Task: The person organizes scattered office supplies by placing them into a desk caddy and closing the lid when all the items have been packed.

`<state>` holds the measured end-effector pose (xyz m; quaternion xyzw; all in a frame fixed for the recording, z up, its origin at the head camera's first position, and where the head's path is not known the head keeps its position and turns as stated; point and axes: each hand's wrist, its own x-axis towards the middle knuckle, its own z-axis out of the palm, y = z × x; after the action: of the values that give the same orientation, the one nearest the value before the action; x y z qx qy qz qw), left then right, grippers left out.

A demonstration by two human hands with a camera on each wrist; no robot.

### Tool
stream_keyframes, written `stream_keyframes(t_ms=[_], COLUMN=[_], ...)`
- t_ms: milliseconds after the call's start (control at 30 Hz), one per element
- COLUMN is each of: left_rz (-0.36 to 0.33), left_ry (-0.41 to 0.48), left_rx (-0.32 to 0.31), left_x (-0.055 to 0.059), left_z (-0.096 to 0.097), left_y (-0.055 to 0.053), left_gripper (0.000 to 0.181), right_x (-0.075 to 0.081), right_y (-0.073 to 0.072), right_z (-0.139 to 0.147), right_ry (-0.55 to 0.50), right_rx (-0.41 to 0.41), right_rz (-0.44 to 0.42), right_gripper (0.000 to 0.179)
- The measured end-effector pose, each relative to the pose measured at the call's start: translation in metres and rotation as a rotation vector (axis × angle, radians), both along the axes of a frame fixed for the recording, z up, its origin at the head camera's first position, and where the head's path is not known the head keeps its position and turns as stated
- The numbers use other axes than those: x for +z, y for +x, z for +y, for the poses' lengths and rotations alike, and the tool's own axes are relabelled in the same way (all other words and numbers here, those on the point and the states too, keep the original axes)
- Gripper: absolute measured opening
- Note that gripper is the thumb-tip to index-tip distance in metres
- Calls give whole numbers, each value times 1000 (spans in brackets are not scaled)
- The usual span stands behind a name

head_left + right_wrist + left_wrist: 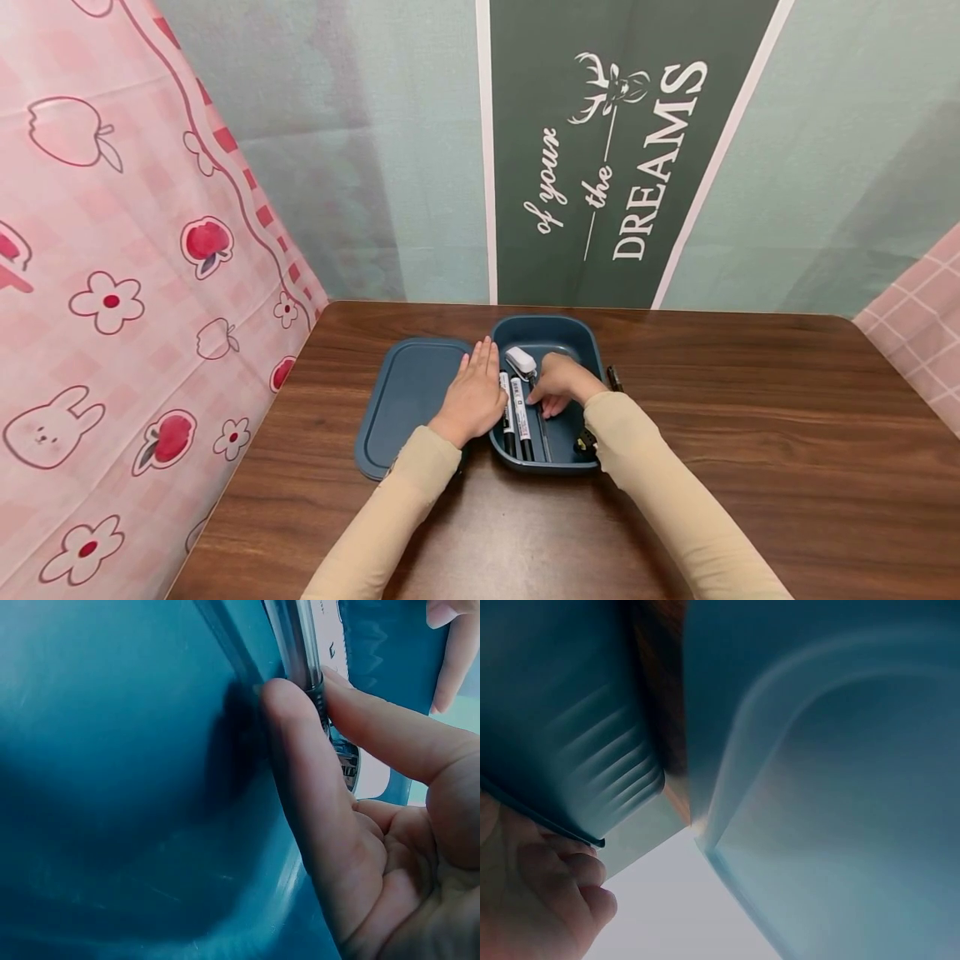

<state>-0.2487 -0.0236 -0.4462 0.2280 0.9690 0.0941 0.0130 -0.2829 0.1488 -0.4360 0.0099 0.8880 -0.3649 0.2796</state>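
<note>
A dark blue box (546, 468) stands uncovered on the table. My left hand (474, 392) rests along its left rim, fingers straight and together, the thumb by the markers. In the left wrist view the fingers (562, 881) lie at the rim of the ribbed wall. My right hand (564, 382) reaches inside and pinches a clear-barrelled pen (293, 641) at its dark grip between thumb and a finger. Left of the pen lie two white markers with black caps, one nearer marker (521, 408) fully in sight. A white stapler (521, 360) sits behind them.
The flat blue lid (412, 400) lies on the brown wooden table (750, 433), left of the box. A small black item with yellow parts (584, 442) shows just below my right wrist. Printed curtains (375, 167) hang behind and at the sides.
</note>
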Motion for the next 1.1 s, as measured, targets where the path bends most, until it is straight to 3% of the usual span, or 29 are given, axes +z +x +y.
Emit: stream_keyframes(t_ms=[300, 800, 1100], left_rz=[-22, 12, -2], left_ry=[0, 1, -6], left_rx=[6, -5, -1], left_x=[1, 0, -1], left_z=[0, -1, 0], left_y=[1, 0, 0], left_gripper=[63, 63, 63], right_x=[-2, -1, 0], right_y=[0, 1, 2], right_z=[0, -1, 1], right_ry=[24, 9, 5], right_rx=[0, -20, -19], right_rz=[0, 6, 19], right_gripper=[21, 18, 19])
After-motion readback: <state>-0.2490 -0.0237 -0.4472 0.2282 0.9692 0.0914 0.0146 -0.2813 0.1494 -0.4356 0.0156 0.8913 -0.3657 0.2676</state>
